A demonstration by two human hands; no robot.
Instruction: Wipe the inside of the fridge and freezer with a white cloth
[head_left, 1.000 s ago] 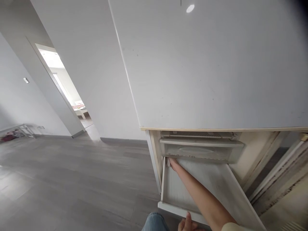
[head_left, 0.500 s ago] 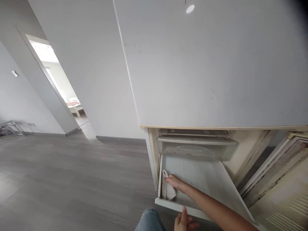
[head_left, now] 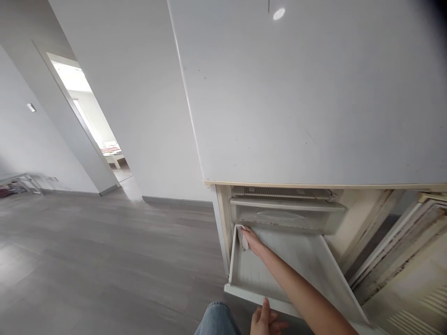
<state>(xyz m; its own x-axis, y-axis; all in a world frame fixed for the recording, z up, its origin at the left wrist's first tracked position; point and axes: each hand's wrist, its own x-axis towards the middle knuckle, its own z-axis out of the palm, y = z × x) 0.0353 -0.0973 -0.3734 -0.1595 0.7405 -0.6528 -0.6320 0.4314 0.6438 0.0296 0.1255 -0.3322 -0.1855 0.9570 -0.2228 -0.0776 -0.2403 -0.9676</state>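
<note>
A pale cloth (head_left: 243,240) is bunched under the fingers of my right hand (head_left: 252,241). That hand presses it against the left inner side of a pulled-out white drawer (head_left: 293,260), near the drawer's back corner. My left hand (head_left: 266,321) grips the drawer's front edge, its thumb on top and fingers curled below. The drawer sticks out of a worn, cream-coloured fridge compartment (head_left: 331,223). My right forearm crosses over the drawer's front and hides part of its floor.
Above the pulled-out drawer sits a closed translucent drawer (head_left: 286,214). A stained fridge door (head_left: 408,260) stands open at the right. My knee (head_left: 217,318) is just left of my left hand. Grey floor (head_left: 104,260) stretches left towards a doorway (head_left: 87,111).
My right hand has slid the cloth along the drawer's left side, from near the front to the back corner. The left hand stays on the front edge.
</note>
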